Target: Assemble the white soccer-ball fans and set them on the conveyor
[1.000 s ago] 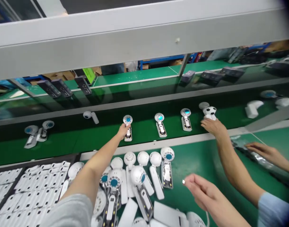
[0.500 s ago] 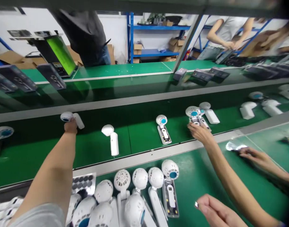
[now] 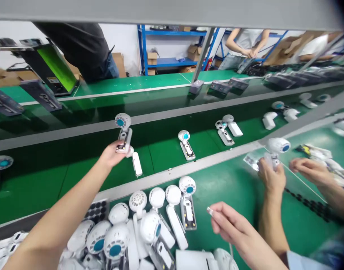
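Note:
My left hand is closed around the lower body of a white handheld fan, lifted above the green conveyor. The fan's round head has a blue centre, and its handle casing is open on the side toward me. Over the near bench, my right hand pinches a small whitish piece between thumb and fingertips; what it is I cannot make out. Just left of my right hand lies an open-cased fan, at the end of a cluster of white fans.
More fans, one open-cased and one white-backed, lie on the conveyor. At right, a co-worker's hands hold another fan. A sheet of round black pads lies left of the cluster. A grey beam crosses overhead.
My left hand has lifted the fan off the conveyor and brought it right. The co-worker has taken a fan from the conveyor to the bench. My view has shifted.

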Motion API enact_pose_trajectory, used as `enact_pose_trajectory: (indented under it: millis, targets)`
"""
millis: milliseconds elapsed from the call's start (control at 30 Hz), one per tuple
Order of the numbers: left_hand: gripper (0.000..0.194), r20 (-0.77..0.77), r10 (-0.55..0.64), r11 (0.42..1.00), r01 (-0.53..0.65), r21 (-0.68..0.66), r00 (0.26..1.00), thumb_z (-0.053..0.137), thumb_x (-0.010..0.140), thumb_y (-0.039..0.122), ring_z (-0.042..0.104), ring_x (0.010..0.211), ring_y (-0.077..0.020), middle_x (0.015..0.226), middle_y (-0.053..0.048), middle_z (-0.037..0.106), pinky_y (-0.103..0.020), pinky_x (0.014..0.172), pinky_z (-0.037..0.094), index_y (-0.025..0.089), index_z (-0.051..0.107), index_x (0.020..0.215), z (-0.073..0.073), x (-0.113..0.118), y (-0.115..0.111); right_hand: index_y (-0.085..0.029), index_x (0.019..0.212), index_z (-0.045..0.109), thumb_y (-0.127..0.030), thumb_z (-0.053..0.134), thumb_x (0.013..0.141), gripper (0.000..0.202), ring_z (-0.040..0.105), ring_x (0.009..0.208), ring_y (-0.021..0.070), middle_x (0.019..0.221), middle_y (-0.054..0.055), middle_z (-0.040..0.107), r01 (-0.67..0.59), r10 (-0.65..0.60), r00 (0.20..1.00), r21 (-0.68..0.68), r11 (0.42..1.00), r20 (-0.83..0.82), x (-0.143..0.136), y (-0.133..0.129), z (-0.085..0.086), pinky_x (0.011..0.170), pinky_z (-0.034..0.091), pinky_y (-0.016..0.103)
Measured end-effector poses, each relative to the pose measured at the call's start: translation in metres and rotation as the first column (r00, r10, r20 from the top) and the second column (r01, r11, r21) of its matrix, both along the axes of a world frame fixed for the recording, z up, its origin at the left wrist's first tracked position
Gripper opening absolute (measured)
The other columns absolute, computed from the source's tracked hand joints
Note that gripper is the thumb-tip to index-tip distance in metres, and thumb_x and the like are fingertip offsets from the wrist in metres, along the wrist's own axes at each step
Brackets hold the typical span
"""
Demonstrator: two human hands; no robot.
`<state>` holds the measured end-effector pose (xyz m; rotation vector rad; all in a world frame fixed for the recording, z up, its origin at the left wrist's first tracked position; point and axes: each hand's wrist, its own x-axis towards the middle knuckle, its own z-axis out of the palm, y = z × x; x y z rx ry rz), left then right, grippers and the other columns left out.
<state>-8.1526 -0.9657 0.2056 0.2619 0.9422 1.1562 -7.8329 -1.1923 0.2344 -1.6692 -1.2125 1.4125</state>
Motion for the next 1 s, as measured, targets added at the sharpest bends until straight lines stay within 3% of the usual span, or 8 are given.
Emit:
enact_pose_trajectory:
  millis: [100,200,300,400,600,800,1000]
  targets:
    - [0.019,0.034,-0.232,0.972,0.23,0.045,0.972,0.051,0.075,0.007,0.06,0.067,-0.0185,0.082,-0.011,0.062,-0.033,0.06,0.051,0.007,0.059,0.093,0.014,0.046,-0.065,-0.022,0.083,0.053,-0.041,0.043,0.089,0.023,0.047,0.056,0.0125,0.066,0.0,0.057,-0.059,0.061,0.998,0.054,0.997,-0.035,-0.022,-0.023,0.009,0.053,0.038,0.026]
    - [0.02,0.073,-0.462,0.885,0.455,0.097,0.884,0.064,0.07,0.019,0.057,0.056,-0.015,0.071,-0.006,0.062,-0.028,0.054,0.05,0.011,0.059,0.089,0.032,0.084,-0.128,-0.02,0.086,0.049,-0.033,0.043,0.091,0.016,0.051,0.062,0.012,0.068,-0.001,0.06,-0.108,0.119,0.992,0.178,0.978,-0.051,-0.032,-0.028,0.024,0.061,0.039,0.026]
    - [0.029,0.077,-0.506,0.863,0.502,0.064,0.859,0.068,0.071,0.035,0.056,0.051,-0.0138,0.068,-0.003,0.062,-0.024,0.046,0.047,0.015,0.057,0.09,0.047,0.11,-0.174,-0.02,0.088,0.048,-0.029,0.044,0.091,0.01,0.052,0.061,0.0112,0.067,-0.002,0.06,-0.105,0.127,0.99,0.267,0.958,-0.064,-0.036,-0.033,0.033,0.061,0.039,0.025]
    - [0.034,-0.004,-0.438,0.899,0.438,0.015,0.899,0.072,0.067,0.028,0.06,0.056,-0.0143,0.072,-0.001,0.063,-0.022,0.049,0.048,0.017,0.056,0.096,0.055,0.123,-0.203,-0.02,0.089,0.048,-0.026,0.045,0.09,0.006,0.053,0.061,0.0106,0.066,-0.003,0.06,-0.096,0.134,0.986,0.314,0.944,-0.101,-0.04,-0.042,0.037,0.061,0.04,0.024]
    - [0.037,-0.158,-0.39,0.913,0.404,0.061,0.907,0.07,0.07,0.029,0.063,0.076,-0.0177,0.086,-0.002,0.065,-0.023,0.059,0.049,0.019,0.056,0.103,0.06,0.129,-0.235,-0.02,0.088,0.047,-0.025,0.046,0.088,0.005,0.053,0.06,0.0102,0.064,-0.004,0.058,-0.108,0.151,0.982,0.319,0.942,-0.113,-0.042,-0.06,0.041,0.059,0.04,0.024]
    - [0.037,-0.393,-0.396,0.867,0.479,0.137,0.83,0.071,0.069,0.029,0.054,0.104,-0.0236,0.108,-0.005,0.062,-0.027,0.08,0.045,0.019,0.058,0.102,0.056,0.126,-0.248,-0.02,0.08,0.046,-0.023,0.047,0.087,0.007,0.044,0.051,0.0089,0.057,-0.005,0.051,-0.226,0.216,0.974,0.306,0.925,0.065,-0.037,-0.069,0.045,0.053,0.036,0.023]
    - [0.038,-0.316,-0.479,0.857,0.515,0.035,0.819,0.067,0.073,0.029,0.06,0.087,-0.0214,0.099,-0.004,0.064,-0.029,0.07,0.047,0.023,0.055,0.108,0.056,0.123,-0.249,-0.019,0.079,0.046,-0.023,0.046,0.087,0.008,0.049,0.056,0.0099,0.062,-0.003,0.057,-0.222,0.236,0.971,0.245,0.944,-0.031,-0.037,-0.068,0.036,0.056,0.037,0.024]
